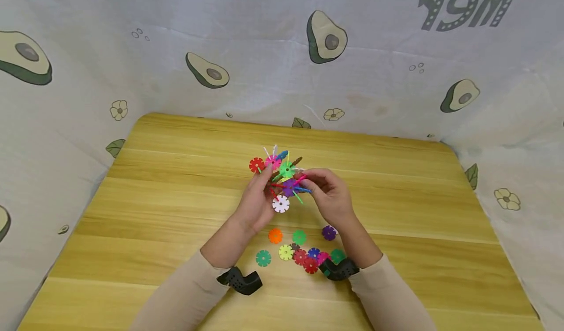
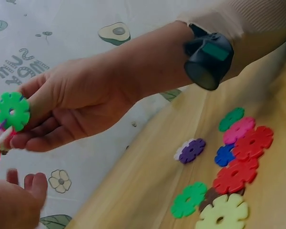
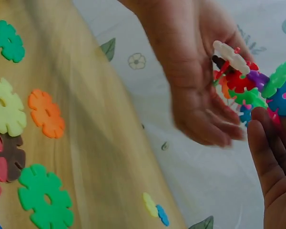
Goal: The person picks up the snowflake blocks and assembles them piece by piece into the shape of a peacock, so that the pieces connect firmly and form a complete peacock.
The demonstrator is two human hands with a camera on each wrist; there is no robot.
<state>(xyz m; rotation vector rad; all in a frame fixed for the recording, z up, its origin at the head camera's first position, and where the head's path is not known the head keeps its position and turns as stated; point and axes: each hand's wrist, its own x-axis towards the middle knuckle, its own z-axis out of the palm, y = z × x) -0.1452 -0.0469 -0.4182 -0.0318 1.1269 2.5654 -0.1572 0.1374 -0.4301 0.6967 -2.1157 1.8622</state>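
Above the table's middle, my left hand (image 1: 260, 196) holds a cluster of notched plastic snowflake discs (image 1: 288, 172) joined edge to edge, its thumb lying along the left side. The cluster has pink, red, green, purple, blue, brown and white pieces. At its right side my right hand (image 1: 330, 196) pinches a piece between thumb and fingers; the pinched disc is mostly hidden. In the left wrist view a green disc (image 2: 13, 112) shows by the right hand's fingertips. A blue disc (image 3: 282, 97) lies close over the right hand's fingers in the right wrist view.
Loose discs lie on the wooden table (image 1: 176, 223) near my forearms: an orange disc (image 1: 275, 236), a pale yellow disc (image 1: 286, 252), a purple disc (image 1: 328, 232) and several others, some overlapping. Behind the table hangs a printed cloth (image 1: 264, 42). Each wrist wears a black camera.
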